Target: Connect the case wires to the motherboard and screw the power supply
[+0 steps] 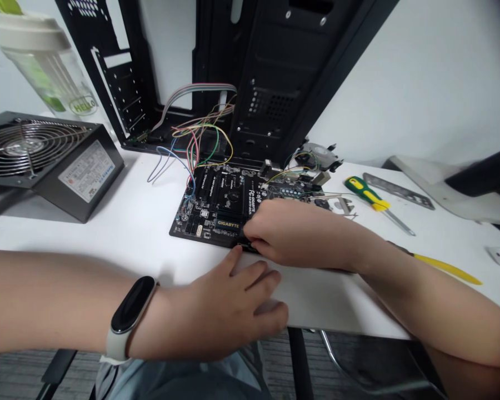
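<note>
A black Gigabyte motherboard (229, 224) lies flat on the white table, with thin coloured wires (200, 145) running from its left side up toward the open computer case. My left hand (220, 308), a band on its wrist, reaches in from the front. Its fingers are apart and hold nothing; one fingertip meets the board's front edge. Over the front right part of the board, my right hand (283, 228) is closed, knuckles up. Whatever its fingers pinch, if anything, is hidden beneath them.
The black computer case (270, 66) stands behind the board. A power supply (87, 172) and a clear cup (45, 66) are on the left. To the right lie a CPU cooler fan (316, 155), a green-yellow screwdriver (366, 194), a metal plate (400, 190) and a yellow-handled tool (448, 269).
</note>
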